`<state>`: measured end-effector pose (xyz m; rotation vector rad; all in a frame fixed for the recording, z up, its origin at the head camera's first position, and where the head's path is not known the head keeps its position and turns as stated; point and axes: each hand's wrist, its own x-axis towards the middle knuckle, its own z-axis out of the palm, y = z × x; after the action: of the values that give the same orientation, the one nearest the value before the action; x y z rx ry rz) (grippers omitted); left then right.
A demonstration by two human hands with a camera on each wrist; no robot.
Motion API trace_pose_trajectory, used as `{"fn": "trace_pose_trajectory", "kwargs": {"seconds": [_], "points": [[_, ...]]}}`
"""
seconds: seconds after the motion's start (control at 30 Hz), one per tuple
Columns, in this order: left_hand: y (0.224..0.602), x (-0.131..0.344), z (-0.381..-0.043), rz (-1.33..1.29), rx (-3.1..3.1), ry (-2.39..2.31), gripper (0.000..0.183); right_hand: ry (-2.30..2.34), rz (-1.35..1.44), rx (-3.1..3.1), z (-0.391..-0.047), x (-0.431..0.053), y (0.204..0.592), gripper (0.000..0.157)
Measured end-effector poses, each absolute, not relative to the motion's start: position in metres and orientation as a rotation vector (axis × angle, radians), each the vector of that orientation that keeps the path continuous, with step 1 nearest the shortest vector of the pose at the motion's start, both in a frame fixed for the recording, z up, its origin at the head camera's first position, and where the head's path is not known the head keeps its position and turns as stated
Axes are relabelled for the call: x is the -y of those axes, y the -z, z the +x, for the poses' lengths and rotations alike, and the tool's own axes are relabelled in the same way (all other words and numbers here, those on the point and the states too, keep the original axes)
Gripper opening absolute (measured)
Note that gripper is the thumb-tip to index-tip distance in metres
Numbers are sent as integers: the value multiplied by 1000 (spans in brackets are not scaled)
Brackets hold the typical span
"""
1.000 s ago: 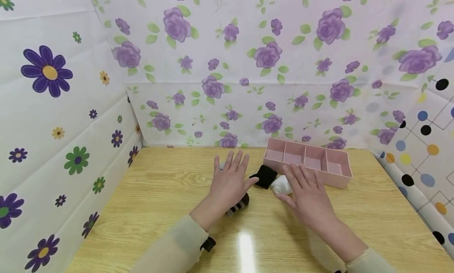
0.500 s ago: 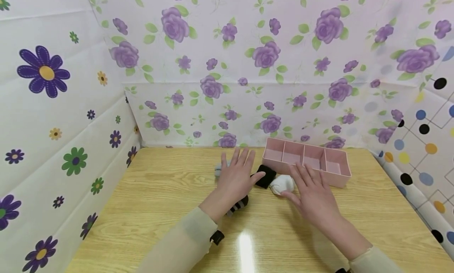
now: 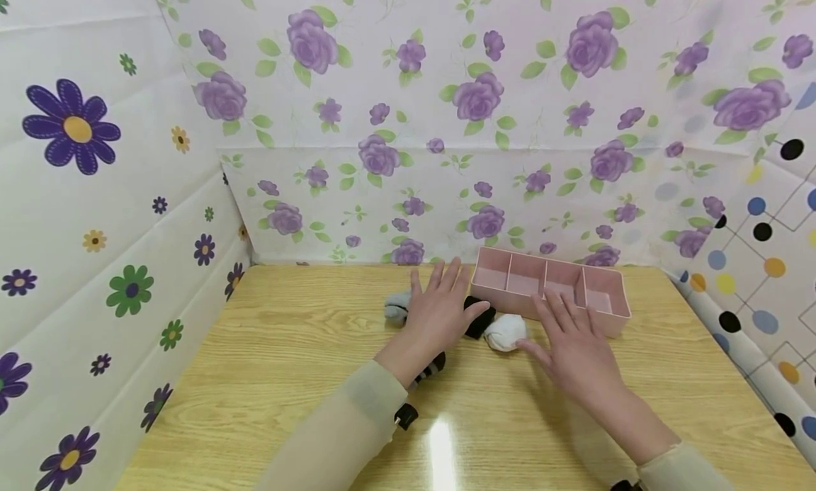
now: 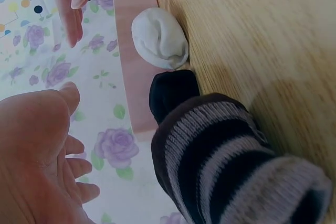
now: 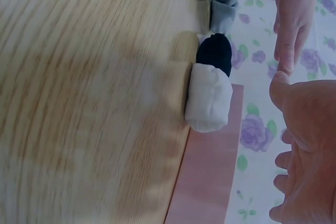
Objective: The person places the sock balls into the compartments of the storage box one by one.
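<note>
Both hands hover over the table with fingers extended and nothing held. My left hand (image 3: 440, 314) is above the rolled socks, partly covering a striped black-and-grey sock (image 3: 435, 365) and a light grey one (image 3: 397, 307). Beside its thumb lies a black sock (image 3: 479, 321). A white balled sock (image 3: 506, 333) sits between the hands, near the thumb of my right hand (image 3: 579, 353). That hand is in front of a pink divided box (image 3: 610, 324). In the left wrist view the striped sock (image 4: 226, 153) looms large; in the right wrist view the white sock (image 5: 209, 100) is nearest.
The pink box has several compartments and stands at the back right of the wooden table (image 3: 293, 335). Behind the table hangs a flowered cloth (image 3: 357, 87), with patterned cloths along the left and right sides. A dark wrist strap (image 3: 406, 416) shows at the left sleeve.
Both hands have drifted to the right, the left one more. The light grey sock has come further into view and the white sock is uncovered. The socks and the box have not moved.
</note>
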<state>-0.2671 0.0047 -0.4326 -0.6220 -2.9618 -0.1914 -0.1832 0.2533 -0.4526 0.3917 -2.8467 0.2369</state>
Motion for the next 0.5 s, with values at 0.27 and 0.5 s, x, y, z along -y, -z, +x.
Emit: {"fn": "trace_pose_trajectory", "kwargs": {"seconds": [0.27, 0.5], "points": [[433, -14, -272, -630, 2996, 242, 85, -225, 360, 2866, -187, -265, 455, 89], [437, -22, -278, -622, 3026, 234, 85, -244, 332, 2851, -187, -278, 461, 88]]}}
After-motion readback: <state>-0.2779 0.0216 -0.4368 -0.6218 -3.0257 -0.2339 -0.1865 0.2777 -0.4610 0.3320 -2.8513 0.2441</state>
